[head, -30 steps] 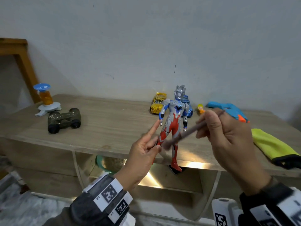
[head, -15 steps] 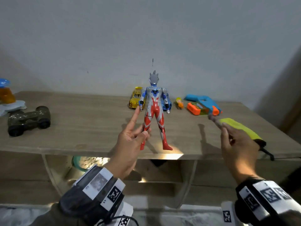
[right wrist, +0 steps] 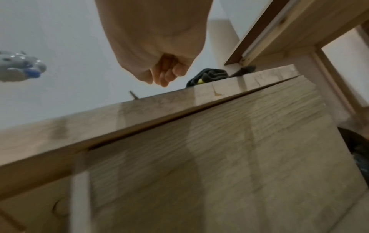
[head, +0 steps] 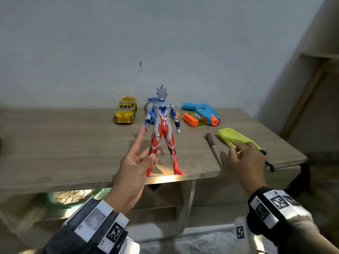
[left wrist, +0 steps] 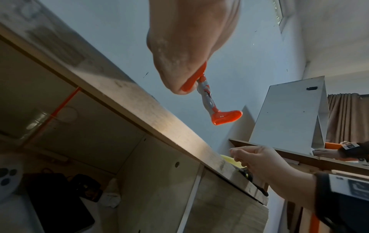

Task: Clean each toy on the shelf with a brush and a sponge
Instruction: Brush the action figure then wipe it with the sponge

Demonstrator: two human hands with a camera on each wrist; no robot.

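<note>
Left hand (head: 134,168) fingers pinching figure (head: 163,129) by one lower leg, index extended, right hand (head: 244,162) fingers loose, empty, over sponge (head: 231,137), brush (head: 212,146) on desk (head: 64,143) just left.

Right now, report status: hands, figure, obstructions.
Left hand pinches red-silver-blue hero figure by a leg, upright. Right hand empty, over yellow sponge. Thin brown brush on shelf. Nothing blocking.
</note>
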